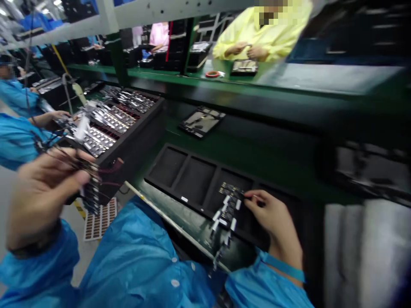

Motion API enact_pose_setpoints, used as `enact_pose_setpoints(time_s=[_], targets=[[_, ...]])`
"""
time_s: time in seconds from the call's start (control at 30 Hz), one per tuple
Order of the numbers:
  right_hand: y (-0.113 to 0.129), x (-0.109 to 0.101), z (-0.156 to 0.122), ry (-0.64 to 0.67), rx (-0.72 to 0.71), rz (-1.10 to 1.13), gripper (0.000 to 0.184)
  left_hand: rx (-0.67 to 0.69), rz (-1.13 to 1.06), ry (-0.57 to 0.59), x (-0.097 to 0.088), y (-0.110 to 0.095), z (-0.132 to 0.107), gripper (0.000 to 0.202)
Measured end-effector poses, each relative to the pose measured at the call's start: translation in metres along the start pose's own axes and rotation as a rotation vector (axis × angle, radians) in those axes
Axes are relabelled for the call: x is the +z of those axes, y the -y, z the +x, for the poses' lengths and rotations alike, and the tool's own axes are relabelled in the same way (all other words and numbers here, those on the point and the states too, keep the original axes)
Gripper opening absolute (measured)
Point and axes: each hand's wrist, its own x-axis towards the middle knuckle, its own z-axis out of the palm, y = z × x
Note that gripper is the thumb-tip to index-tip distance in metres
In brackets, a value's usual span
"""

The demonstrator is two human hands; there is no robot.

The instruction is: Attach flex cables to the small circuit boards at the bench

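Left hand (41, 192): gripped blurred bundle of dark wired boards (90, 188)
Right hand (272, 220): pinched black board strip (227, 209), white tabs, above black compartmented tray (183, 171)
Print: unreadable

Board strip (226, 209) draped over black tray (192, 179); wired bundle (91, 190) aloft.

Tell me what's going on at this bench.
A person in a blue smock works at a green bench. Their right hand pinches the top of a strip of small circuit boards lying across a black compartment tray. Their left hand, blurred, grips a bundle of similar boards with wires, beside stacked trays full of boards. A co-worker's hand rests at those trays on the left; a person in yellow works across the bench.
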Motion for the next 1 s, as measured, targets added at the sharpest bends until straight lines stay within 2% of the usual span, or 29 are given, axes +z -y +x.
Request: enact_pose_setpoints(time_s=[0.07,0.13,0.2,0.27,0.33,0.4,0.47,0.53,0.6,0.7,0.87,1.0], targets=[[-0.004,0.001,0.001,-0.009,-0.033,0.018,0.026,-0.095,-0.074,0.323,0.048,0.002,-0.006,0.015],[-0.010,0.002,0.002,-0.010,-0.058,0.043,0.024,-0.106,-0.178,0.610,0.101,0.004,-0.003,0.015],[-0.015,0.002,0.003,-0.010,-0.085,0.065,0.022,-0.011,-0.228,0.786,0.149,0.004,0.007,0.018],[-0.018,0.002,0.004,-0.018,-0.112,0.087,0.020,0.153,-0.215,0.884,0.185,0.004,0.022,0.021],[-0.018,0.001,0.005,-0.017,-0.122,0.092,0.018,0.302,-0.173,0.987,0.209,0.009,0.039,0.024],[-0.017,0.002,0.005,-0.015,-0.113,0.077,0.017,0.371,-0.106,1.163,0.224,0.023,0.053,0.025],[-0.015,0.004,0.004,-0.052,-0.095,0.051,0.016,0.338,-0.025,1.378,0.231,0.047,0.060,0.023],[-0.012,0.008,0.005,-0.130,-0.069,0.014,0.015,0.253,0.066,1.519,0.230,0.075,0.058,0.019],[-0.010,0.013,0.009,-0.224,-0.034,-0.034,0.016,0.190,0.153,1.541,0.226,0.100,0.053,0.017],[-0.009,0.018,0.018,-0.333,0.003,-0.085,0.018,0.201,0.235,1.457,0.221,0.126,0.048,0.023],[-0.015,0.018,0.030,-0.446,0.020,-0.109,0.017,0.311,0.232,1.336,0.237,0.145,0.048,0.031],[-0.017,0.015,0.031,-0.508,0.047,-0.097,0.016,0.312,0.216,1.255,0.255,0.157,0.041,0.033]])
